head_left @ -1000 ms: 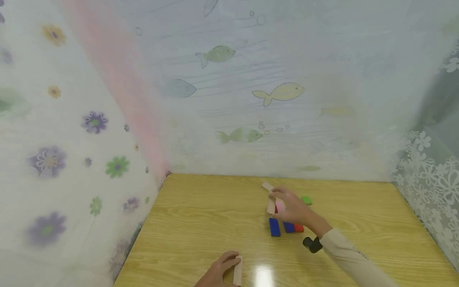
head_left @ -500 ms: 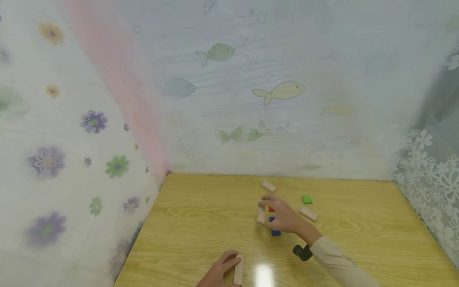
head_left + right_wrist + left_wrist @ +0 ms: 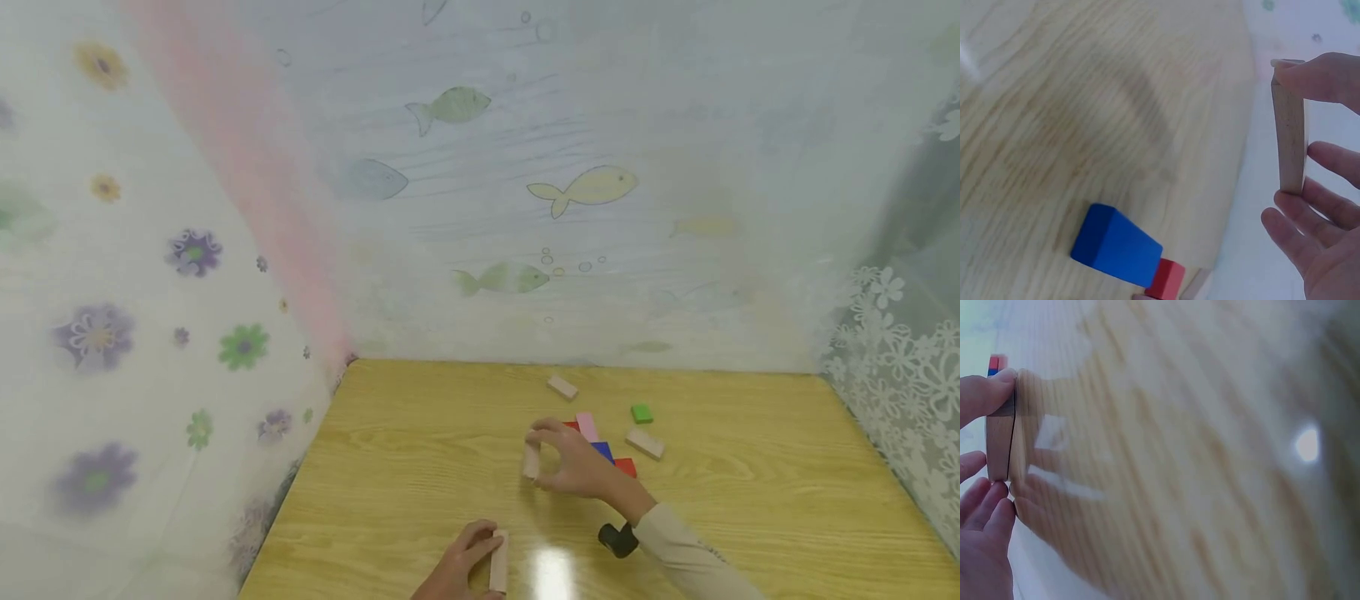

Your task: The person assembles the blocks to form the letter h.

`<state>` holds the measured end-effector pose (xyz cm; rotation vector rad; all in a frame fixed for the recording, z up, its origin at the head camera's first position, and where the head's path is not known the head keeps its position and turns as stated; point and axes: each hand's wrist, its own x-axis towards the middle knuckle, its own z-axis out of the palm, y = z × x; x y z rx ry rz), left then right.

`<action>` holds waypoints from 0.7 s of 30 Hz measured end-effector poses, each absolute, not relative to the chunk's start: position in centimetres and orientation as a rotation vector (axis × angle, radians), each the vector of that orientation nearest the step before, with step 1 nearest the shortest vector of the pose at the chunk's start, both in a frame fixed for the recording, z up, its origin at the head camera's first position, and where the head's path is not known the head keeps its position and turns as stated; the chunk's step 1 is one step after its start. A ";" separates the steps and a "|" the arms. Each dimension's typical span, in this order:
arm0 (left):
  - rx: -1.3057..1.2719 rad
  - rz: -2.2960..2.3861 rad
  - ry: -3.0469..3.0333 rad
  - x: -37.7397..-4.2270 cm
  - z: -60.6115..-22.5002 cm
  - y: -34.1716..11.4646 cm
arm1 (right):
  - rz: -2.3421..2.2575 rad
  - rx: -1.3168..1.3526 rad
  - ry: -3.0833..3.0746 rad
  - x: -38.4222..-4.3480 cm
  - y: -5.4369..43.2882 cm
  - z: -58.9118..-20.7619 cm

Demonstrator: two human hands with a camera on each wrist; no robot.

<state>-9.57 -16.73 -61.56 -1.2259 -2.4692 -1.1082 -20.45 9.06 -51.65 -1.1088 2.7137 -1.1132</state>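
Observation:
My left hand (image 3: 461, 562) grips a plain wooden block (image 3: 498, 562) near the table's front edge. In the left wrist view the thumb is at one end of this block (image 3: 1000, 447) and the fingertips at the other. My right hand (image 3: 576, 462) pinches a second plain wooden block (image 3: 531, 457) end to end. The right wrist view shows that block (image 3: 1290, 134) held between thumb and fingers above the table. Beside and partly behind the right hand lie red (image 3: 625, 467), blue (image 3: 603, 451) and pink (image 3: 587, 427) blocks.
Two more plain wooden blocks (image 3: 562, 387) (image 3: 645, 444) and a green block (image 3: 642, 414) lie farther back. A black wrist camera (image 3: 618, 540) hangs by the right sleeve. Printed curtains (image 3: 480, 183) border the wooden table (image 3: 405, 433) at the back and sides.
My right hand has carried its wooden block leftward and toward the front, away from the coloured blocks. The left hand keeps its place with its block.

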 end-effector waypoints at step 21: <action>-1.209 -1.097 -2.465 -9.5 -61.7 -16.7 | -1.026 -1.110 2.649 -19.2 6.9 -53.5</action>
